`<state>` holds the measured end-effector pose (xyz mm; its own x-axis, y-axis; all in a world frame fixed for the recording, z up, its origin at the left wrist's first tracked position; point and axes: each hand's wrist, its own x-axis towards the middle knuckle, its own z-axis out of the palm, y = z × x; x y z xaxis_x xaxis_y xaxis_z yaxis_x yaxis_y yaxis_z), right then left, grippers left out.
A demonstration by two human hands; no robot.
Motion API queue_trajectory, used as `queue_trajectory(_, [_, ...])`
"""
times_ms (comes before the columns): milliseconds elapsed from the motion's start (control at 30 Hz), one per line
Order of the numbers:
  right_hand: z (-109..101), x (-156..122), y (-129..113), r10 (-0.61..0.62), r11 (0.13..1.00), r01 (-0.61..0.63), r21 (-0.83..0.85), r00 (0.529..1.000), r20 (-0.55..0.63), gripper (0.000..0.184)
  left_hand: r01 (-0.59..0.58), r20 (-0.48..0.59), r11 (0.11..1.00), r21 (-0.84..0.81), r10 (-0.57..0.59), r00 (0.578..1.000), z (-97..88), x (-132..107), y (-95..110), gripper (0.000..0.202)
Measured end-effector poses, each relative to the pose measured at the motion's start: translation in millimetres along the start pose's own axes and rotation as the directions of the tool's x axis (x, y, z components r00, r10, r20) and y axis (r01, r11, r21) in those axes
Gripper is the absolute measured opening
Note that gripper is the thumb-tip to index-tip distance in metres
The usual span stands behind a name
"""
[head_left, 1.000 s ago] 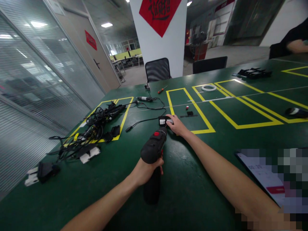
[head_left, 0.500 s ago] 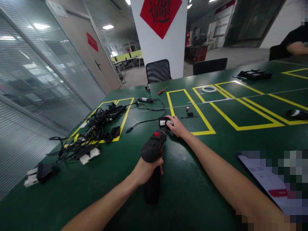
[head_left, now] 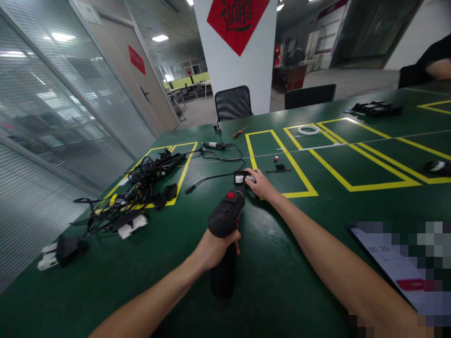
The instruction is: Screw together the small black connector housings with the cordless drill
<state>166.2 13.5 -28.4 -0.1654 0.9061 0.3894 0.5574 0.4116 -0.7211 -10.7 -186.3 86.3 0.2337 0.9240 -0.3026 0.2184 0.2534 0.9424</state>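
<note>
My left hand is wrapped round the grip of a black cordless drill with a red switch on top. The drill points away from me, its chuck end close to a small black-and-white part on the table. On that part's right side, my right hand grips it with bent fingers. Whether the drill's tip touches the part cannot be made out. A thin black cable with a plug end lies just left of the part.
A tangle of black cables and connectors lies at left on the green table. Farther back are a screwdriver, a corded pen-shaped tool and a white ring. A tablet-like screen lies at right; a person sits beyond.
The view has shifted very slightly. Both hands, the drill and the small part keep the same arrangement.
</note>
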Motion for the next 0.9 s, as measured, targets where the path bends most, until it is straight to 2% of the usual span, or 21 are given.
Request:
queue_trajectory(200, [-0.8,-0.4,-1.0,0.001,1.000,-0.001,0.004,1.000,0.004,0.045,0.017,-0.002,1.000,-0.008,-0.017,1.000,0.7,-0.7,2.8,0.027])
queue_trajectory(400, [-0.6,-0.3,0.0,-0.002,1.000,0.002,0.003,1.000,0.008,0.045,0.041,0.036,0.999,-0.001,-0.041,0.999,0.1,-1.4,5.7,0.024])
queue_trajectory(900, [-0.3,1.2,3.3,-0.014,1.000,0.013,0.024,1.000,0.013,0.044,0.027,0.045,0.999,-0.020,-0.026,0.999,-1.3,0.8,0.0,0.023])
